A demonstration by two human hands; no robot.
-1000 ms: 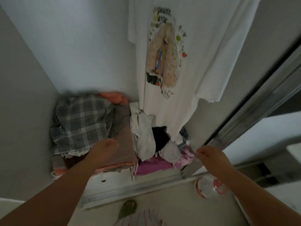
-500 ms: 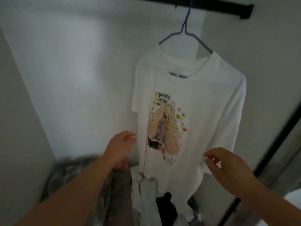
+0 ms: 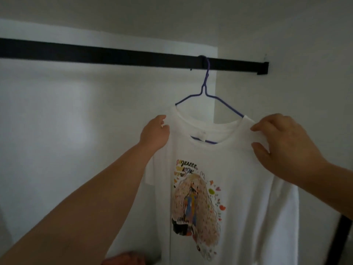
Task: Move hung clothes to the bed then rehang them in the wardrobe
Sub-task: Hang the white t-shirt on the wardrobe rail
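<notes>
Now both hands are up at the white T-shirt [image 3: 238, 169]. A second ago they were low, near a heap of folded clothes on the wardrobe floor, and they held nothing. They went up bit by bit, and now each one is at a shoulder of the shirt.

The left hand [image 3: 155, 133] touches the shirt's left shoulder edge with curled fingers; I cannot tell if it really grips. The right hand [image 3: 282, 142] pinches the cloth at the other shoulder between thumb and fingers.

The shirt is not off yet. It hangs on a thin purple wire hanger [image 3: 207, 96], and the hook sits over the flat black rail [image 3: 114, 55] near its right end. So I think this is the start of taking it down for the bed.

The shirt looks soft and floppy, with a bright picture and some letters on the front. The hanger is skinny and bent like a triangle. The rail is hard and straight. The wall [image 3: 57, 131] behind is plain and smooth.
</notes>
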